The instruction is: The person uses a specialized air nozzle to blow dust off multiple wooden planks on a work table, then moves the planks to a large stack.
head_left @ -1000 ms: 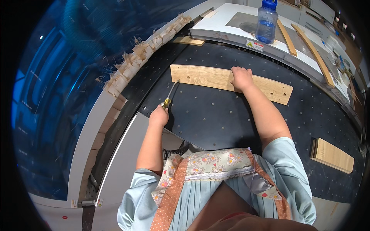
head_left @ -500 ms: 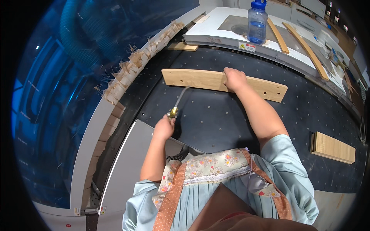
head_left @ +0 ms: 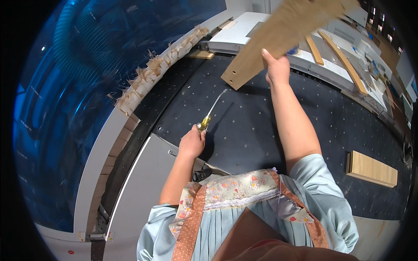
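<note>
My right hand [head_left: 277, 68] grips a wooden board [head_left: 278, 32] with small holes at its near end. The board is tilted up, blurred along its far part, and its thumb-side face is turned toward me. In my left hand [head_left: 193, 141] is an air blow gun [head_left: 203, 124] with a brass-coloured body. Its thin, pale nozzle tube points up toward the board's low corner, a little apart from it. Below both hands lies a black tabletop [head_left: 244, 130] dotted with small studs.
Stacked wooden boards [head_left: 373, 168] lie at the right of the tabletop. Beyond the far edge, wooden strips [head_left: 344, 61] rest on a white machine surface, and a bottle is mostly hidden behind the raised board. Frayed strip curtains [head_left: 156, 69] line the blue-windowed machine at left.
My right hand has lifted and turned the board, swinging its far end up and to the right. My left hand has moved slightly up and right with the blow gun.
</note>
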The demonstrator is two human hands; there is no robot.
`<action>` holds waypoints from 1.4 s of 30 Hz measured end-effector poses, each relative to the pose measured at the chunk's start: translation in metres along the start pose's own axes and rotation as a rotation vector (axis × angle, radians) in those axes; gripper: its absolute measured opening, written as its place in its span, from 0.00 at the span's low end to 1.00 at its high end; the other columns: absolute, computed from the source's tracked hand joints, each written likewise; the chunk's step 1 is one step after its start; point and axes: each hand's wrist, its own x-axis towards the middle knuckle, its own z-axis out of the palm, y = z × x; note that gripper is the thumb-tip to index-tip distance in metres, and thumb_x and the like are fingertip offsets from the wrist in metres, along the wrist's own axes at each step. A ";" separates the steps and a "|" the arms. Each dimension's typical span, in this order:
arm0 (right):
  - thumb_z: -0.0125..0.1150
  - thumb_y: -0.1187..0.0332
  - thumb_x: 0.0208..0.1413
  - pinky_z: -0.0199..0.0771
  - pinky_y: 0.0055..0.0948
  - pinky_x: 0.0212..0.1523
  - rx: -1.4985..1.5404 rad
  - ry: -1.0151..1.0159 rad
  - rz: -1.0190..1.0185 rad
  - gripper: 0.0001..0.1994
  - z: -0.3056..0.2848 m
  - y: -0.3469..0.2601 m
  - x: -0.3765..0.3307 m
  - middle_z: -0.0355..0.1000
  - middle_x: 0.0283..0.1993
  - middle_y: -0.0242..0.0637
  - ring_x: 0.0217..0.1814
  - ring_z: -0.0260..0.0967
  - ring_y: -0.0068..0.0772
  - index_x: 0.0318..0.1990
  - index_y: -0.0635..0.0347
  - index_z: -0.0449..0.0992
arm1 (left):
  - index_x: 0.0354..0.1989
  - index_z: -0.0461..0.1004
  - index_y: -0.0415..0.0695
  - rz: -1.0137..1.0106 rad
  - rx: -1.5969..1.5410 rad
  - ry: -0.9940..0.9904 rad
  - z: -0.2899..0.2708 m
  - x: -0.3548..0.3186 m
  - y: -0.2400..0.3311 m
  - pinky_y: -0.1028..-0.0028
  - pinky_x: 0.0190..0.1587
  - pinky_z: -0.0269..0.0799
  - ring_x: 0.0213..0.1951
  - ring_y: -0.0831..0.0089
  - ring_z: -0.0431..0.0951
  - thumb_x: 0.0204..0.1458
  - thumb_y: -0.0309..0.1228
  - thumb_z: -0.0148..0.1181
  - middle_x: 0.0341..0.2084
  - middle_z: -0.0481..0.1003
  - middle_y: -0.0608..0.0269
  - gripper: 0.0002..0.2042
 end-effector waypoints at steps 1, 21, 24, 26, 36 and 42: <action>0.60 0.80 0.49 0.66 0.30 0.54 0.055 0.028 0.028 0.21 -0.015 0.010 0.002 0.69 0.50 0.42 0.51 0.68 0.34 0.53 0.69 0.65 | 0.41 0.65 0.37 0.020 0.000 0.010 0.002 0.002 0.000 0.54 0.36 0.71 0.33 0.46 0.76 0.57 0.37 0.48 0.27 0.76 0.44 0.14; 0.54 0.82 0.54 0.68 0.43 0.53 0.328 0.364 0.288 0.21 -0.105 0.041 -0.029 0.66 0.54 0.40 0.55 0.67 0.39 0.56 0.59 0.62 | 0.41 0.66 0.36 0.020 0.146 -0.063 0.017 0.047 0.034 0.54 0.39 0.71 0.35 0.47 0.76 0.57 0.38 0.48 0.30 0.76 0.44 0.15; 0.53 0.82 0.55 0.68 0.43 0.53 0.324 0.388 0.290 0.21 -0.109 0.041 -0.028 0.66 0.54 0.40 0.54 0.67 0.38 0.57 0.59 0.62 | 0.41 0.66 0.36 0.009 0.168 -0.081 0.016 0.039 0.022 0.55 0.41 0.71 0.36 0.47 0.76 0.57 0.38 0.47 0.31 0.76 0.43 0.16; 0.53 0.82 0.55 0.68 0.43 0.53 0.340 0.378 0.287 0.21 -0.110 0.044 -0.028 0.66 0.54 0.40 0.54 0.67 0.38 0.57 0.59 0.62 | 0.40 0.66 0.35 -0.002 0.191 -0.032 0.025 0.038 0.001 0.54 0.39 0.71 0.35 0.47 0.76 0.57 0.39 0.48 0.29 0.76 0.43 0.16; 0.54 0.82 0.54 0.69 0.38 0.52 0.349 0.353 0.255 0.22 -0.114 0.047 -0.029 0.67 0.52 0.39 0.53 0.67 0.36 0.56 0.59 0.62 | 0.43 0.66 0.36 -0.043 0.196 -0.080 0.026 0.046 -0.002 0.55 0.44 0.70 0.39 0.46 0.76 0.57 0.40 0.46 0.34 0.76 0.42 0.17; 0.55 0.82 0.53 0.69 0.34 0.52 0.334 0.372 0.234 0.20 -0.111 0.043 -0.030 0.68 0.50 0.40 0.51 0.68 0.35 0.55 0.63 0.63 | 0.43 0.66 0.36 -0.070 0.185 -0.057 0.017 0.049 0.006 0.56 0.44 0.71 0.40 0.47 0.76 0.57 0.40 0.47 0.34 0.76 0.42 0.17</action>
